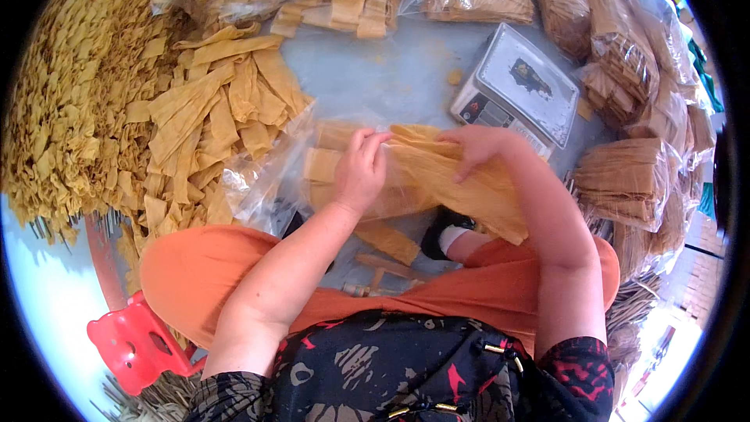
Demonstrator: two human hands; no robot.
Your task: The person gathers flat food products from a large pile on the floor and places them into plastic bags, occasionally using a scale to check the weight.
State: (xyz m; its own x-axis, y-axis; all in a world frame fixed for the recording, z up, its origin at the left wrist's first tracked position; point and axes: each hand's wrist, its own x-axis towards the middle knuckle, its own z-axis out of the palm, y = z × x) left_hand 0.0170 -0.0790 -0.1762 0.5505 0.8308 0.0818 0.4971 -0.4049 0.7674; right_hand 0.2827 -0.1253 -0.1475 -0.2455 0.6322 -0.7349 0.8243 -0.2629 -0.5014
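Note:
Between my forearms lies a clear plastic bag (328,195) with flat yellow-brown strips inside. My left hand (361,168) pinches the bag's upper edge, its fingers curled at the opening. My right hand (484,148) grips a wide bundle of thin yellow-brown sheets (492,199), which extends from the bag's mouth down toward my right knee. The bundle partly hides how far it sits inside the bag. Loose strips (387,241) lie below the bag, between my legs.
A tall heap of strips (78,94) and a looser pile (219,109) stand at left. A metal scale (547,94) sits behind my right hand. Filled bags (621,180) line the right and far sides. A red plastic stool (129,344) is at lower left.

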